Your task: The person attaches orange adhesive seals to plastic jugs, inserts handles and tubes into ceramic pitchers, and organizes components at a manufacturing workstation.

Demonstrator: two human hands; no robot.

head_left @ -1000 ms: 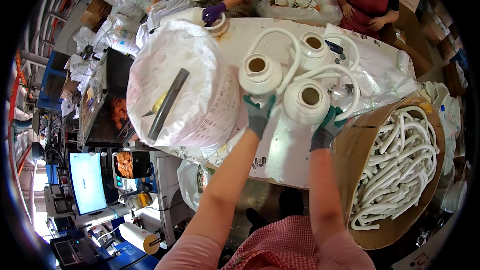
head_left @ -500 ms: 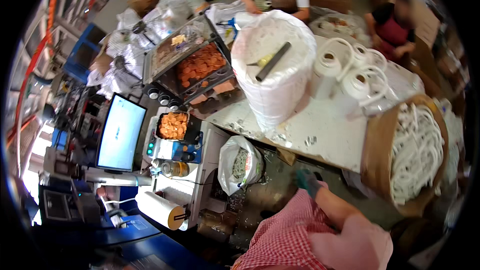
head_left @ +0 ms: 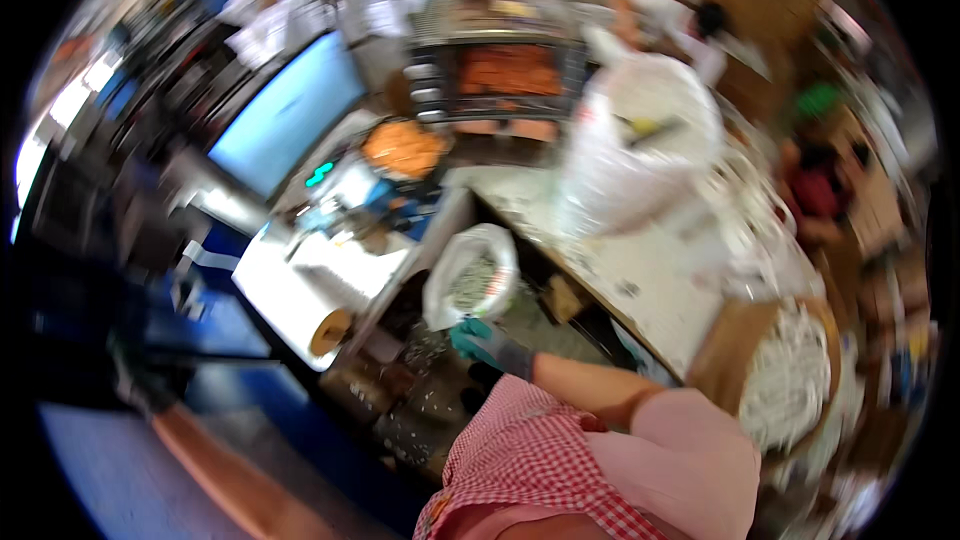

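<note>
My right hand (head_left: 488, 345), in a grey and teal work glove, hangs low in front of me. It is just below a white plastic bag (head_left: 437, 292) with pale scraps inside; I cannot make out whether they touch. Motion smears its fingers. At the far left, my left arm reaches out over a blue surface. The dark-gloved left hand (head_left: 140, 385) is beside a dark, straight edge or bar (head_left: 215, 361). Blur and shadow hide its fingers and any hold on that bar.
A lit monitor (head_left: 290, 115) stands left, near a tray of orange pieces (head_left: 404, 148) and a white roll (head_left: 290, 325). A white table (head_left: 640, 280) bears a large white sack (head_left: 610, 175). A brown tub (head_left: 712, 350) holds white coils. Co-workers sit behind the table.
My view has turned left, so the table and sack appear farther right. My left arm has come into view at the left. My right hand now appears nearer the scrap bag.
</note>
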